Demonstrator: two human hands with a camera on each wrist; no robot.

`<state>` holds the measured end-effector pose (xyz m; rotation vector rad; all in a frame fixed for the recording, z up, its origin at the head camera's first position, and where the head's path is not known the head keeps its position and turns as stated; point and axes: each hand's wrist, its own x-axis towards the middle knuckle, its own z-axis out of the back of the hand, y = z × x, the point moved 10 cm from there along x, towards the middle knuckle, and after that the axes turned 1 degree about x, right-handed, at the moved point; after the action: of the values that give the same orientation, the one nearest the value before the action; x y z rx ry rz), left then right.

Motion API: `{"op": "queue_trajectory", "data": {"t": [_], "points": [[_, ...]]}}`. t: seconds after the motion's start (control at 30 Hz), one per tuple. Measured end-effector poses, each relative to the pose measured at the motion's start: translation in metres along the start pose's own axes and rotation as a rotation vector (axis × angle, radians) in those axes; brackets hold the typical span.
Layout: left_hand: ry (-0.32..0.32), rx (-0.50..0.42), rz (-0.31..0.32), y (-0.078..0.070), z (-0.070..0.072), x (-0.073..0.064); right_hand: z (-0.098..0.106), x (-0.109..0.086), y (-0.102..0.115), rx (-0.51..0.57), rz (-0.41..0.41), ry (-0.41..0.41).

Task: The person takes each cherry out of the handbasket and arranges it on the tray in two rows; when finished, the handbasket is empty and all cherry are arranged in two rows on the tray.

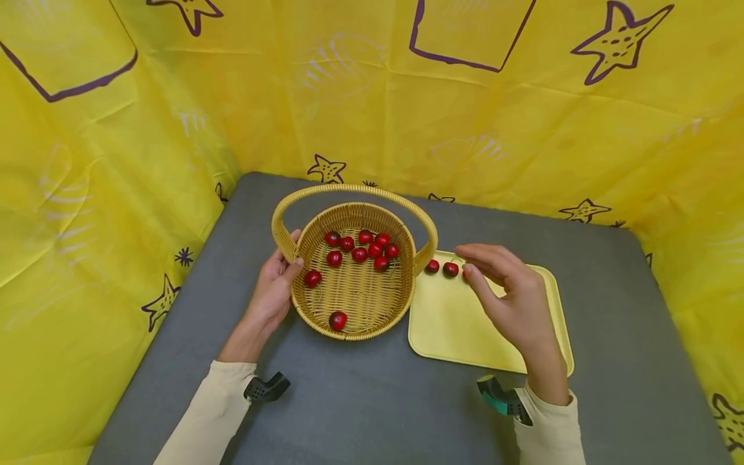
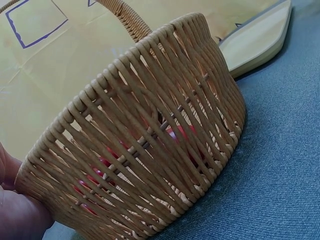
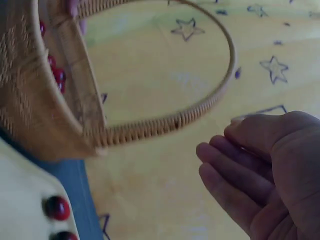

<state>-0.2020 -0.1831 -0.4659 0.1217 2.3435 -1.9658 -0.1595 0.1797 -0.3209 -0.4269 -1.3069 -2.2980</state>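
One basket (image 1: 343,296), one tray (image 1: 456,320), fourteen visible cherries (image 1: 359,254), two hands (image 1: 517,300)

Caught with a cherry (image 1: 464,276) mostly hidden behind the right hand (image 1: 508,294); cropped to part of the left hand (image 2: 20,202) in the left wrist view; blurred over cherries (image 3: 58,208) in the right.

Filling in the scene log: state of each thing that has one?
Basket: handle raised, partly filled
Cherries in basket: loose, unevenly spread
Tray: face up, mostly bare
Cherries on tray: in a row, one partly hidden
Left hand: gripping basket
Right hand: over tray, nothing visibly held
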Motion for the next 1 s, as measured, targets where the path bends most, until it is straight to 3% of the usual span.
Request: {"op": "queue_trajectory", "data": {"t": [0.2, 0.37, 0.6, 0.77, 0.87, 1.0], "points": [[-0.003, -0.001, -0.002, 0.0, 0.001, 0.0, -0.039, 0.007, 0.026, 0.093, 0.029, 0.103], [0.01, 0.004, 0.003, 0.003, -0.002, 0.0, -0.061, 0.016, 0.039, 0.098, 0.013, 0.125], [0.019, 0.007, -0.011, 0.001, -0.004, 0.001, -0.102, 0.037, 0.038, 0.078, -0.142, 0.139], [0.011, 0.005, -0.003, 0.001, -0.002, 0.001, -0.156, 0.052, 0.019, -0.074, -0.297, 0.327], [0.008, -0.001, -0.005, 0.0, -0.001, 0.001, -0.187, 0.064, 0.007, -0.183, -0.338, 0.456], [0.012, -0.014, -0.002, 0.001, -0.001, 0.001, -0.217, 0.075, -0.008, -0.27, -0.398, 0.566]]}}
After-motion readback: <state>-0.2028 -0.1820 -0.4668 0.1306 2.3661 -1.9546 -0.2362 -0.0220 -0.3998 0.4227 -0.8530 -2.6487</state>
